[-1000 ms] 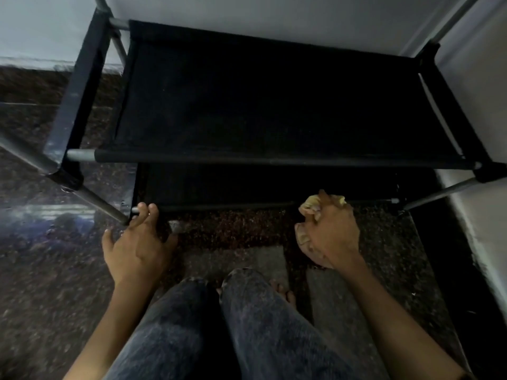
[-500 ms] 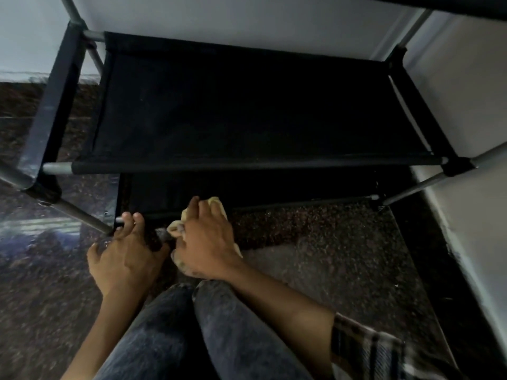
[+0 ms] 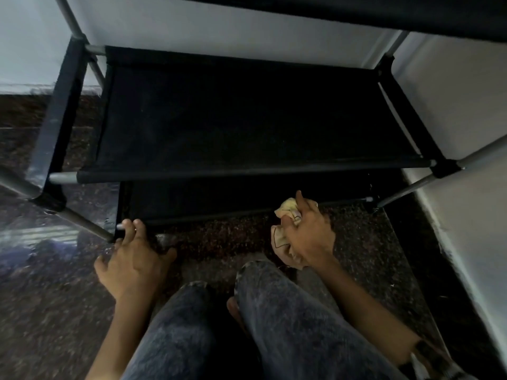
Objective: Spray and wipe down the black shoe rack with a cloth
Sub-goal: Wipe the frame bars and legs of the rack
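Observation:
The black shoe rack (image 3: 247, 127) stands in front of me, with black fabric shelves on grey metal tubes. My right hand (image 3: 310, 237) is closed on a crumpled pale yellow cloth (image 3: 286, 211) and presses it against the front bar of the lowest shelf, right of centre. My left hand (image 3: 134, 259) rests at the lowest shelf's front left corner, its fingertips on the bar end and its thumb spread on the floor. No spray bottle is in view.
The rack sits in a corner, with a white wall (image 3: 452, 105) close on the right and behind. The floor (image 3: 41, 311) is dark speckled stone. My knees in blue jeans (image 3: 219, 325) are drawn up just in front of the lowest shelf.
My right hand has slid the cloth along the lowest bar, from beside my left hand to right of centre. My left hand has stayed at the corner.

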